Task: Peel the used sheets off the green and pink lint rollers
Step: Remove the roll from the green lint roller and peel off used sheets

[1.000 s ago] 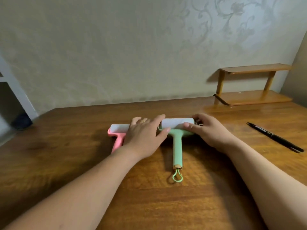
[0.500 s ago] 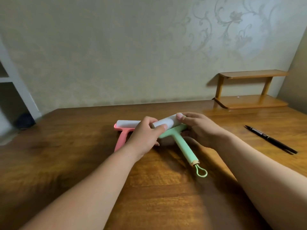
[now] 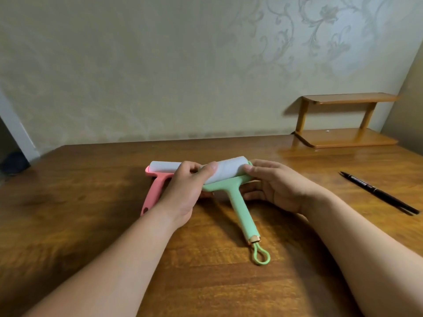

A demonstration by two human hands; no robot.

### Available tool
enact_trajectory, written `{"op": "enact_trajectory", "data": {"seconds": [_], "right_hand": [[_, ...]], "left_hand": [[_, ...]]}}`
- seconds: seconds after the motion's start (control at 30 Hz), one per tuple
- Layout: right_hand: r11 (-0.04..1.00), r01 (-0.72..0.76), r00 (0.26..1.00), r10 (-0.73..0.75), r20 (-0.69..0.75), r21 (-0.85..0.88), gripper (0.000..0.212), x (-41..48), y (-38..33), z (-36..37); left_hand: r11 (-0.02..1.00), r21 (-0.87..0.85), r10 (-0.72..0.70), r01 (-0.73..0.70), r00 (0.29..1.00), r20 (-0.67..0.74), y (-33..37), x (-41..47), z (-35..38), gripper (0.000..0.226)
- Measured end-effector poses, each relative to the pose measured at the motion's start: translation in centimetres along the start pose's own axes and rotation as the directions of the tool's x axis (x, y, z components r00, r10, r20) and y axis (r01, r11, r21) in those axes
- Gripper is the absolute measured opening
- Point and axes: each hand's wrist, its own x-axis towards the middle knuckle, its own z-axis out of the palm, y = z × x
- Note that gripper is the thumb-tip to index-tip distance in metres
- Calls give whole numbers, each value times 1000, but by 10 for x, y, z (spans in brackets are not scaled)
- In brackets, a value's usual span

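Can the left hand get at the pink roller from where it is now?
Probably yes. The pink roller lies flat just beside the left hand, nothing between them. But that hand now grips the green roller and must release it first.

Head cam, fwd-down, close over table [image 3: 68, 225]

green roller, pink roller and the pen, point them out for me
green lint roller [image 3: 240, 209], head view, middle of its handle
pink lint roller [image 3: 156, 187], head view, upper handle
pen [image 3: 380, 193], head view, mid barrel
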Motion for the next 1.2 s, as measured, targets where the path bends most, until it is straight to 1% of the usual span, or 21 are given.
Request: {"op": "enact_trajectory", "data": {"seconds": [0.07, 0.1, 0.17, 0.23, 0.3, 0.4, 0.47, 0.53, 0.6, 0.67, 0.7, 0.77, 0.8, 0.83, 0.87, 0.93, 1.0, 1.07, 1.1, 1.13, 1.2], "right_hand": [[1000, 20, 1000, -20, -8, -21, 29, 1, -1, 0], [999, 27, 1000, -27, 0, -25, 32, 0, -1, 0], [999, 45, 999, -44, 27, -18, 42, -1, -2, -2], [997, 76, 996, -76, 39, -16, 53, -2, -3, -3], [995, 94, 995, -93, 32, -22, 57, -1, -2, -4], [995, 89, 996, -88, 17, -47, 55, 1, -2, -1], [988, 111, 994, -111, 14, -109, 48, 2, -1, 0], [974, 147, 988, -138, 65, -173, 43, 0, -2, 2], [949, 181, 982, -162, 94, -260, 40, -4, -4, 5], [869, 211, 972, -233, 7, -447, 41, -7, -8, 10], [784, 208, 951, -302, -66, -585, 41, -9, -10, 13], [538, 162, 841, -513, -169, -827, 31, -12, -12, 17], [446, 148, 775, -607, -177, -883, 23, -15, -13, 19], [426, 164, 737, -652, -177, -890, 13, -17, -15, 22], [451, 189, 740, -650, -175, -872, 12, -18, -15, 25], [506, 182, 820, -552, -154, -843, 28, -17, -12, 30], [516, 94, 896, -416, -154, -851, 49, -15, -7, 37], [539, 20, 929, -321, -183, -842, 69, -12, -3, 38], [594, 9, 939, -281, -197, -804, 78, -10, -2, 38], [691, 18, 954, -229, -195, -723, 82, -9, -1, 37], [901, 62, 987, -120, -110, -429, 77, -7, -1, 37]], "left_hand": [[1000, 4, 3, -3, 998, 58, 1, -2, -2, 44], [1000, 18, 12, -14, 996, 84, 2, -4, -2, 46], [994, 86, 64, -75, 991, 122, 3, -6, -1, 54], [978, 162, 109, -133, 982, 153, 6, -7, -1, 51], [958, 235, 119, -165, 973, 200, 8, -9, -4, 51], [926, 325, 114, -192, 963, 244, 9, -10, -6, 63], [927, 331, 85, -175, 959, 270, 11, -11, -5, 69], [937, 310, 60, -160, 950, 307, 12, -14, -1, 71], [931, 327, 63, -165, 951, 302, 13, -19, 4, 69], [936, 312, 90, -162, 968, 232, 12, -20, 9, 62], [950, 276, 95, -143, 979, 181, 12, -21, 10, 57], [981, 174, 67, -82, 994, 91, 13, -21, 11, 52], [992, 110, 46, -53, 996, 71, 13, -21, 11, 47], [999, 39, 26, -29, 997, 68, 13, -21, 12, 39], [1000, -31, 7, -5, 997, 76, 14, -21, 13, 32], [990, -136, -18, 31, 995, 96, 14, -22, 15, 30], [980, -193, -13, 37, 992, 123, 12, -22, 17, 36], [974, -226, 12, 22, 989, 148, 11, -23, 18, 43], [972, -236, 23, 15, 988, 156, 12, -23, 18, 45], [970, -243, 33, 7, 987, 160, 12, -24, 18, 46], [970, -242, 56, -17, 986, 156, 13, -23, 18, 51]]}}
